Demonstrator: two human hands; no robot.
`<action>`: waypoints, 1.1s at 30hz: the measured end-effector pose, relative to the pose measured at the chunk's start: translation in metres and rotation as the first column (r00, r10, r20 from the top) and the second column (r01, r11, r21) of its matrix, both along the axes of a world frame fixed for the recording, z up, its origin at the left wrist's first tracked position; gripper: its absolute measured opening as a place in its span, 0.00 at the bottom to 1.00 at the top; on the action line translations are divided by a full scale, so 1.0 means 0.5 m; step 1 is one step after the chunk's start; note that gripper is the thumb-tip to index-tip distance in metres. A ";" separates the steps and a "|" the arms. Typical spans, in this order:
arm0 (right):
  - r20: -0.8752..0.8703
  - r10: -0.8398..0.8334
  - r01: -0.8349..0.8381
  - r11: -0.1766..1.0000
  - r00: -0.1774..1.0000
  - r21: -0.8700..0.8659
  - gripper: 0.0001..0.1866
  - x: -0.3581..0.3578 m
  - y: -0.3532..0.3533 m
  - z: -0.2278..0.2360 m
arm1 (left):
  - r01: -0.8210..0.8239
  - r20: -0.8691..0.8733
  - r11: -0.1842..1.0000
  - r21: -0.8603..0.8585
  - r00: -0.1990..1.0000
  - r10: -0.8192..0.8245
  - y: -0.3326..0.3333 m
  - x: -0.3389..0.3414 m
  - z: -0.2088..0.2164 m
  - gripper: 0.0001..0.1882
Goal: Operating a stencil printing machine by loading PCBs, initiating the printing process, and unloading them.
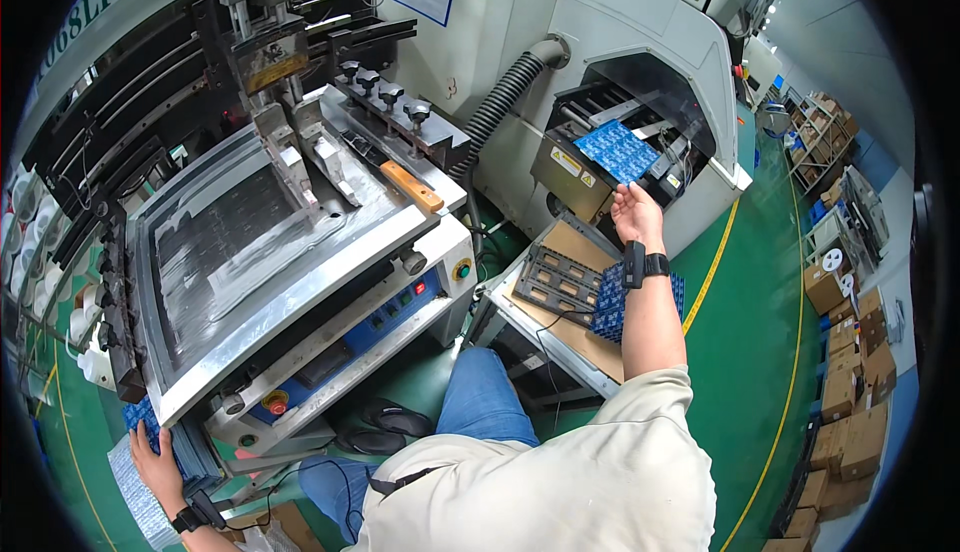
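Note:
My right hand (637,214) is at the near edge of a blue circuit board panel (617,150), its fingertips pinched at the edge. The panel lies over the rails at the mouth of a white machine (640,27). Far to the left, my left hand (158,462) lies with fingers apart against a stack of boards (200,459). A blue board (140,415) shows just beyond its fingertips, and pale patterned sheets (137,497) sit beside it. Each wrist has a black band.
A stencil printer (300,242) with a metal frame stands between my hands; a wooden-handled scraper (411,188) lies on it. Below my right forearm, a small table (600,357) carries a dark slotted tray (560,282) and blue boards (610,302). Cardboard boxes (865,442) line the right side.

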State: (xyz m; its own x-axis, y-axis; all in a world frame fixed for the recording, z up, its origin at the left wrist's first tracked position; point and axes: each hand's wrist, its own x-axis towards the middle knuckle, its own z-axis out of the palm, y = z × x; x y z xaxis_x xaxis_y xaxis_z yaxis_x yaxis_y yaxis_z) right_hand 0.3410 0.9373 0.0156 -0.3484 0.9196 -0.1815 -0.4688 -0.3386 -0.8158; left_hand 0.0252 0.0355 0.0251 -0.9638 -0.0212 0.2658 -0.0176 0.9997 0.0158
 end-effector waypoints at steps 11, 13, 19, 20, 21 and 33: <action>-0.147 -0.145 0.144 0.989 0.978 -0.019 0.13 -0.006 0.062 0.031 | -0.008 -0.001 1.000 0.019 1.000 0.008 0.016 0.001 0.008 0.31; -0.170 -0.160 0.160 0.987 0.972 -0.012 0.13 -0.012 0.053 0.033 | -0.019 0.008 1.000 0.009 1.000 0.018 0.017 0.006 0.011 0.32; -0.191 -0.001 0.002 1.000 0.982 0.009 0.12 -0.008 0.020 -0.015 | -0.005 0.003 1.000 0.000 1.000 0.005 0.015 0.000 0.005 0.32; -0.198 0.097 -0.095 0.995 0.975 0.021 0.11 0.001 0.013 -0.034 | 0.003 0.006 1.000 -0.015 1.000 -0.003 0.013 -0.004 0.002 0.33; -0.208 0.155 -0.148 0.988 0.966 0.051 0.11 -0.015 -0.022 -0.055 | 0.001 0.009 0.999 -0.035 1.000 -0.001 0.006 -0.002 0.003 0.33; 0.012 0.952 -0.777 0.256 0.304 -0.575 0.13 -0.040 -0.472 -0.575 | -0.010 0.014 1.000 -0.017 1.000 0.011 -0.001 -0.004 -0.003 0.34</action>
State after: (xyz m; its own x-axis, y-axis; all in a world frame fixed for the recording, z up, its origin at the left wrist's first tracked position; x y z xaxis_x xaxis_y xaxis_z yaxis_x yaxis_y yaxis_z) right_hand 0.3210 0.7016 -0.2720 -0.7206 -0.1266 -0.6816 0.5699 -0.6681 -0.4784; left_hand 0.0230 0.0350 0.0237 -0.9673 -0.0270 0.2521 -0.0283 0.9996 -0.0015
